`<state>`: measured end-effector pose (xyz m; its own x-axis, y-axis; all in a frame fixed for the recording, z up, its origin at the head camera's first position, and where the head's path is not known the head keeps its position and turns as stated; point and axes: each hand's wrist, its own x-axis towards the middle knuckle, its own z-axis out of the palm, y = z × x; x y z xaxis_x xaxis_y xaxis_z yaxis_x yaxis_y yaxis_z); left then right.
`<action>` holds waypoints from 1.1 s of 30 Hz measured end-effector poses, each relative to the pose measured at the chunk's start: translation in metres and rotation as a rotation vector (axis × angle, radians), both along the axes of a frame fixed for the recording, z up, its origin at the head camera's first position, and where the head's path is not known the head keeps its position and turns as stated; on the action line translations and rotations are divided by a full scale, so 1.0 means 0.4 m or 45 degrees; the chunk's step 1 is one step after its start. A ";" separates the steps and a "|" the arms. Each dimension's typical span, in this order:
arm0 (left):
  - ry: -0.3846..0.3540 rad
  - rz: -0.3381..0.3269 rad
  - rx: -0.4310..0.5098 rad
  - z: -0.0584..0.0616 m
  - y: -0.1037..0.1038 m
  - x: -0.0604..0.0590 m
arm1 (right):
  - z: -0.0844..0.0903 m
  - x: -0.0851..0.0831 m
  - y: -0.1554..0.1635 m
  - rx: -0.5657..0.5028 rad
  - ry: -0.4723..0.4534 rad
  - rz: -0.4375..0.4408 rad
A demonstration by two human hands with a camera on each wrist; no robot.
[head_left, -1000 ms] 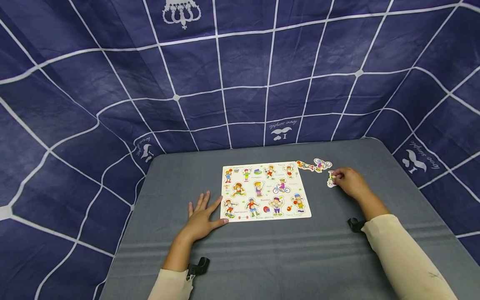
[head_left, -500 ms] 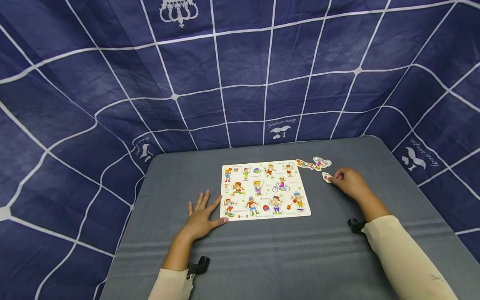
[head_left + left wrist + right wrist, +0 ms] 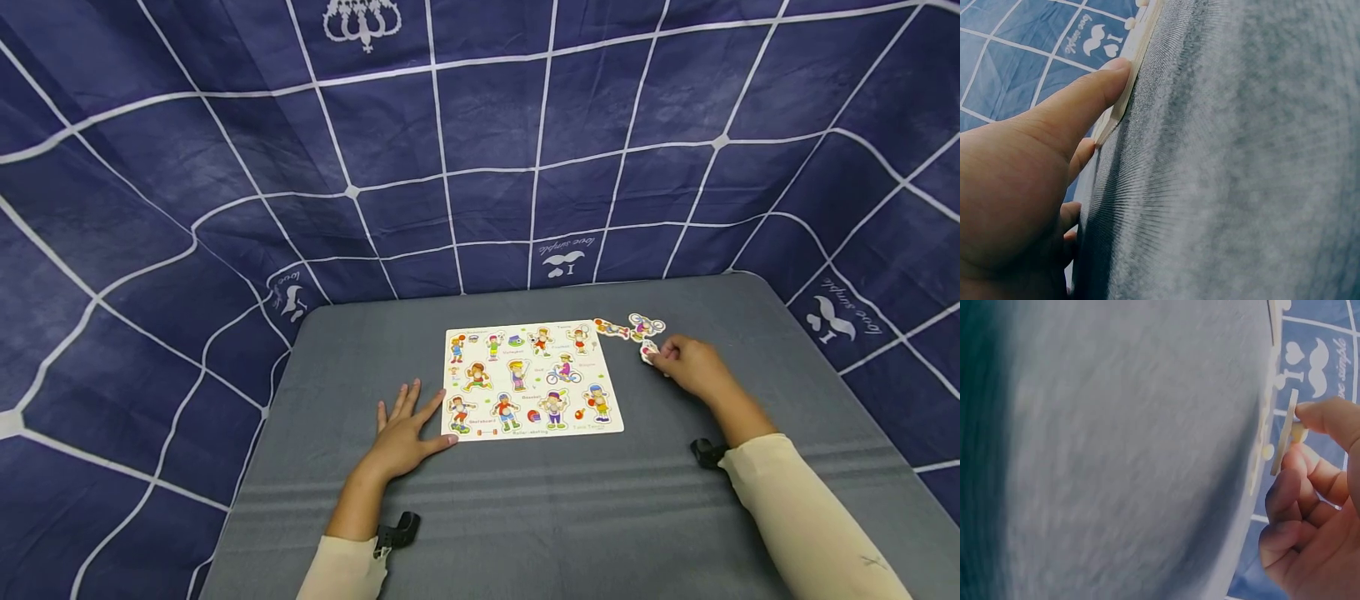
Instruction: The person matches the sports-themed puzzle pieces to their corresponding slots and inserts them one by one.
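Observation:
A flat pegged puzzle board (image 3: pixel 612 425) printed with children doing sports lies on the table. My left hand (image 3: pixel 400 446) lies with fingers spread at its left side. In the left wrist view, the thumb (image 3: pixel 1110 78) rests on the board's edge near a corner. To the right of the board, my right hand (image 3: pixel 693 371) pinches a small puzzle piece (image 3: pixel 647 352). The right wrist view has this piece (image 3: pixel 1285 434) edge-on and tilted, its round knob (image 3: pixel 1299 431) between thumb and fingers. Its picture is mostly hidden. Just behind it lies a bicycle-shaped piece (image 3: pixel 643 327).
Another loose piece (image 3: pixel 612 329) lies by the board's far right corner, beside the bicycle piece. Grey cloth (image 3: pixel 525 517) covers the table. A dark blue curtain (image 3: pixel 495 208) with white lines hangs behind and at both sides.
My right hand has turned the pinched piece and shifted it slightly left, close to the bicycle piece. The left hand and the board have stayed put.

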<state>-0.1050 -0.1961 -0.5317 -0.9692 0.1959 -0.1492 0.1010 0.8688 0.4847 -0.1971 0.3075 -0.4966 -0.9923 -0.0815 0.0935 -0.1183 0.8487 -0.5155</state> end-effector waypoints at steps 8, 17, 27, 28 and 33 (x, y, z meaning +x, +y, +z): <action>0.012 0.001 0.008 0.000 0.002 0.000 | 0.008 0.000 -0.033 -0.036 0.084 0.021; 0.013 0.009 0.004 0.003 0.003 0.003 | 0.020 0.002 -0.068 -0.085 0.061 -0.025; 0.000 0.011 0.003 0.002 0.002 -0.001 | 0.029 -0.004 -0.127 -0.127 0.062 0.002; -0.002 0.012 0.002 0.003 0.002 -0.001 | 0.029 -0.006 -0.133 -0.133 0.064 0.004; -0.001 0.016 -0.002 0.003 0.003 0.000 | 0.031 -0.014 -0.164 -0.164 0.065 0.022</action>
<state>-0.1051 -0.1951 -0.5304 -0.9715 0.1833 -0.1505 0.0894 0.8709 0.4833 -0.2029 0.2417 -0.4842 -0.9846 -0.0824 0.1543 -0.1608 0.7734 -0.6132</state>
